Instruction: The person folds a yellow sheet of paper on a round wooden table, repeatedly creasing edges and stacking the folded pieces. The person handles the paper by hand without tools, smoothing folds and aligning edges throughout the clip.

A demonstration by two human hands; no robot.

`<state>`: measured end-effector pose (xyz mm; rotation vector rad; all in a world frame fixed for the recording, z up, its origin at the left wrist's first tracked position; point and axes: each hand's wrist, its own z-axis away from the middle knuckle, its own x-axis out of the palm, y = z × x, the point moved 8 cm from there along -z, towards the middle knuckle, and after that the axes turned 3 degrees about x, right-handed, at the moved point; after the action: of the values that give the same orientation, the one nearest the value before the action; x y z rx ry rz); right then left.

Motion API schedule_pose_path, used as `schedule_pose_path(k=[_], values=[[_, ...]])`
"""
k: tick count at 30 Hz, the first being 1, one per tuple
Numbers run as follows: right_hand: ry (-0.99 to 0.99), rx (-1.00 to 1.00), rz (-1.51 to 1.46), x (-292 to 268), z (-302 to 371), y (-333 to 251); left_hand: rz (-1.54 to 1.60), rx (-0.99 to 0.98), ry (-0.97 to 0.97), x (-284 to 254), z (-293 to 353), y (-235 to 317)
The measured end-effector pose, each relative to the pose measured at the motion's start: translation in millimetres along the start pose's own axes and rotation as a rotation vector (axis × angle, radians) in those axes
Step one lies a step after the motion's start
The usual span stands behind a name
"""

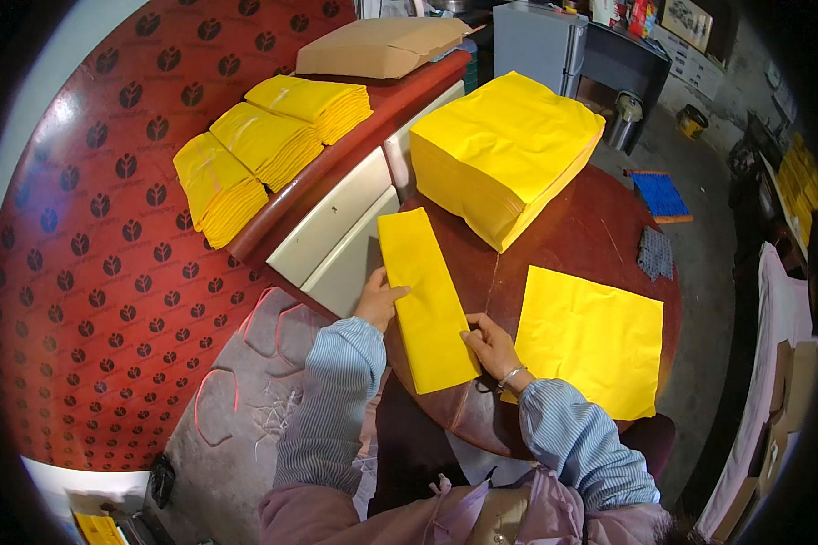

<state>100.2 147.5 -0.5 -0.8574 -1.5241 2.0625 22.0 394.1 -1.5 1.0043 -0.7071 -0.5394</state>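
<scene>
A folded yellow sheet [424, 304], long and narrow, is held between my two hands above the near left part of the round table. My left hand [378, 300] grips its left edge, thumb on top and the other fingers behind it. On the opposite long edge, my right hand [493, 348] pinches it lower down, with a bracelet at the wrist. Flat on the table to the right lies a single unfolded yellow sheet [591, 341], one edge close under my right wrist. A tall stack of yellow sheets [509, 145] stands at the table's far side.
The dark red round table [573, 241] fills the middle. Left of it, a red patterned surface [109, 236] bears several folded yellow bundles [268, 132] and a cardboard box [382, 47]. White drawers [336, 218] sit beneath its edge. Pink straps [236, 391] lie on the floor.
</scene>
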Motion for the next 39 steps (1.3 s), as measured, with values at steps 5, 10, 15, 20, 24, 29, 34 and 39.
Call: schedule_pose_path(k=[5, 10, 15, 20, 24, 29, 34, 39], values=[[0.048, 0.027, 0.054, 0, 0, -2, 0.026, -0.013, 0.005, -3, -2, -4], [0.026, 0.033, 0.078, -1, 4, -11, -0.015, 0.002, -0.003, -6, -10, -8], [0.051, 0.008, 0.062, 0, 2, -13, -0.206, 0.019, 0.116, -8, -6, 7], [0.057, -0.012, 0.055, 1, -1, -3, -1.189, 0.619, 0.305, 25, 38, 60], [0.057, 0.048, 0.062, 1, 0, -5, -1.452, 0.776, -0.127, 76, 49, 30], [0.010, 0.016, 0.086, -2, 30, -32, -1.609, 0.594, -0.194, 72, 40, -8], [-0.097, 0.081, 0.034, -11, 87, -39, -1.704, 0.603, -0.170, 70, 38, -17], [-0.126, 0.202, -0.142, -47, 138, -20, -1.647, 0.616, -0.190, 80, 54, -8]])
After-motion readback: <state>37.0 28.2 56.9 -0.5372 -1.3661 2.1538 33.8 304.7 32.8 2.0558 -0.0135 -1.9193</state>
